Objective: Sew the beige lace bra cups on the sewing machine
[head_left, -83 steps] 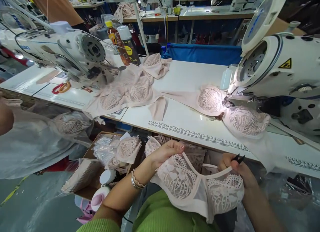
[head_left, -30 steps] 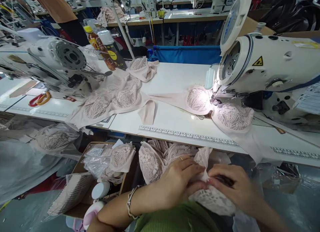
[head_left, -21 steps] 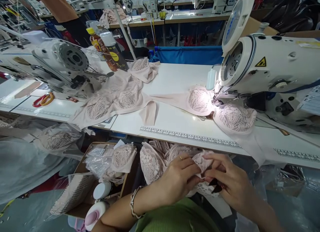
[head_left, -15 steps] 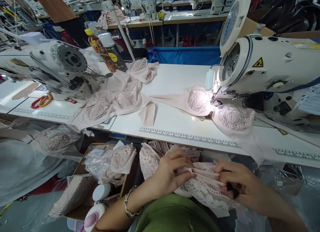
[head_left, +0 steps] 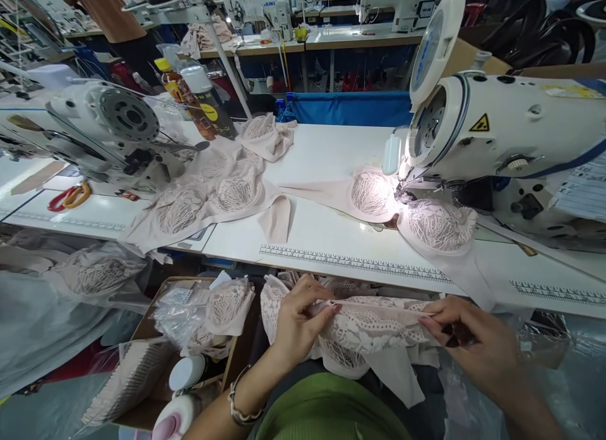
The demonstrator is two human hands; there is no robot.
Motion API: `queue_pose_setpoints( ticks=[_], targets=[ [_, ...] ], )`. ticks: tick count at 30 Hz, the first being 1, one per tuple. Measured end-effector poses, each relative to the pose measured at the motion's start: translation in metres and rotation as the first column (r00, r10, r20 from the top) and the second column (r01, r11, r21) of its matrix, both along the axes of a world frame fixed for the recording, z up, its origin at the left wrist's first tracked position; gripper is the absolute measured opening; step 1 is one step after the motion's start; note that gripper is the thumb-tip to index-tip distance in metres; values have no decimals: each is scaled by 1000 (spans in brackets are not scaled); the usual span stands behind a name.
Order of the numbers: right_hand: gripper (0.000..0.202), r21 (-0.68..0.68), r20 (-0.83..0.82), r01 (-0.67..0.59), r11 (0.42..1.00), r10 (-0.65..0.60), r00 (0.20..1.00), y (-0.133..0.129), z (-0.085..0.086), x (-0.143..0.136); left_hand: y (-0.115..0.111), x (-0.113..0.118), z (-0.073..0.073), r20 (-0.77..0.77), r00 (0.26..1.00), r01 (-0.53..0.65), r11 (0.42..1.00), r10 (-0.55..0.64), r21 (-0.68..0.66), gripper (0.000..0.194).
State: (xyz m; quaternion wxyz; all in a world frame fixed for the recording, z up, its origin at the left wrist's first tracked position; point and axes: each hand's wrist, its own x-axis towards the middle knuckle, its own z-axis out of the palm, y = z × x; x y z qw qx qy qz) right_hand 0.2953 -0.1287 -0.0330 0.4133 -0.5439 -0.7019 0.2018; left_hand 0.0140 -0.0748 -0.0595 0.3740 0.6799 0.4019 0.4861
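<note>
Between my two hands a pale pink lace piece (head_left: 374, 326) is stretched above my lap. My left hand (head_left: 300, 317) pinches its upper edge at the left end, thumb against fingers. At the right end my right hand (head_left: 473, 339) pinches the same edge. Behind them, on the white table, a pink lace bra (head_left: 435, 225) lies with its middle under the lit needle area of the right sewing machine (head_left: 502, 124). Part of its band hangs over the table's front edge.
More lace bras (head_left: 231, 187) are heaped near the left sewing machine (head_left: 108, 130). Red and orange scissors (head_left: 76, 195) and two bottles (head_left: 208, 105) stand or lie nearby. A cardboard box (head_left: 231, 358) with bags and a white-capped bottle is at lower left.
My hands have moved apart, the left one leftward and the right one rightward. The lace edge between them is now drawn out straight. The view has shifted slightly.
</note>
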Motion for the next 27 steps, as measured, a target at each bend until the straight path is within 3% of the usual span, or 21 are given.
queue_pose_setpoints(
  ticks=[3, 5, 8, 11, 13, 16, 19, 20, 23, 27],
  targets=[
    [8, -32, 58, 133, 991, -131, 990, -2, -9, -1, 0, 0, -2, 15, 1000, -24, 1000, 24, -13, 3],
    [12, -49, 103, 160, 986, -154, 983, -1, -10, -1, 0, 1, -3, 43, 999, -19, 1000, 20, -24, 3],
    [9, -75, 110, 106, 992, -97, 989, 3, -1, -1, 0, 2, -4, 85, 996, -3, 999, 7, -54, 3],
    [22, -161, 29, 21, 987, -16, 999, 7, 14, 4, 3, 0, -2, 121, 993, 25, 993, -11, -113, 5],
    [22, -218, -55, -67, 974, 57, 997, 8, 24, 9, 7, -5, 2, 164, 983, 116, 973, -84, -198, 11],
    [23, -253, -143, -221, 942, 190, 971, 8, 37, 9, 15, -8, 16, 157, 922, 386, 868, -354, -313, 21],
    [21, -287, -87, -256, 923, 241, 967, 7, 46, -9, 14, 4, 32, 16, 796, 588, 767, -605, -257, 52],
    [19, -294, -46, -245, 924, 243, 969, 7, 48, -17, 12, 11, 36, -23, 771, 619, 758, -636, -208, 52],
    [18, -285, 38, -256, 924, 277, 960, 7, 48, -36, 3, 34, 40, -68, 773, 627, 776, -631, -69, 14],
    [6, -320, 36, -206, 925, 229, 973, 6, 36, -27, 3, 45, 36, -32, 807, 589, 808, -589, -28, 19]
  ],
)
